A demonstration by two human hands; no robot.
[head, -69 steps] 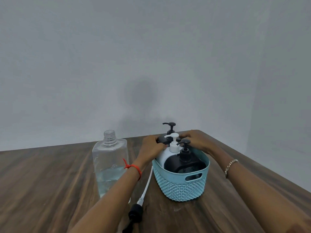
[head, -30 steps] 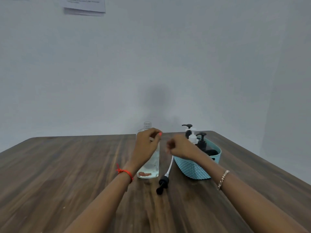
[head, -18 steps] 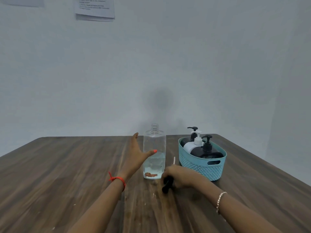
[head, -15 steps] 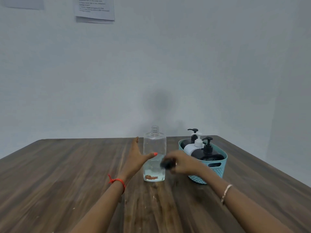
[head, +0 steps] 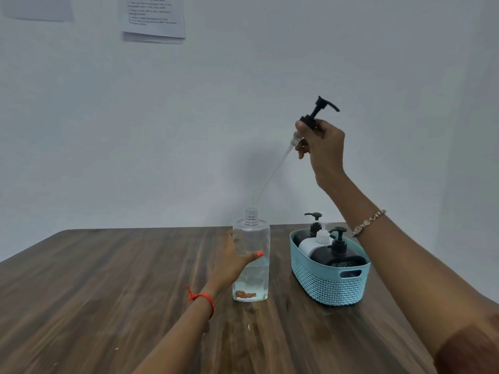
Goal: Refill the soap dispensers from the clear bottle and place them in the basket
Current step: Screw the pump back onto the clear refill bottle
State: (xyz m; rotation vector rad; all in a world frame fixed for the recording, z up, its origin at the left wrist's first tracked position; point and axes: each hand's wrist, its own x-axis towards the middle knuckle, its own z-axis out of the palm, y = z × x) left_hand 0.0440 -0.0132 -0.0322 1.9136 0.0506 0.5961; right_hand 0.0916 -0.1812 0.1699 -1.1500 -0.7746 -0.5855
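Right hand [head: 322, 149] is raised high with the arm stretched up, fingers clenched round the black pump [head: 317, 112], its tube [head: 272, 174] slanting down towards the neck of the clear bottle [head: 251, 282]. Left hand [head: 229, 263] wraps that bottle, which is upright on the table [head: 108, 279]. The basket [head: 324, 287] just beside it holds three dispensers [head: 337, 255].

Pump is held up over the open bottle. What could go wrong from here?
1. The dip tube hangs slanted from the pump in the right hand, with its tip near the narrow neck. It could miss and catch the rim.
2. The clear bottle is uncapped with liquid inside. Only the left hand steadies it, so a sideways nudge might spill it toward the basket close by.
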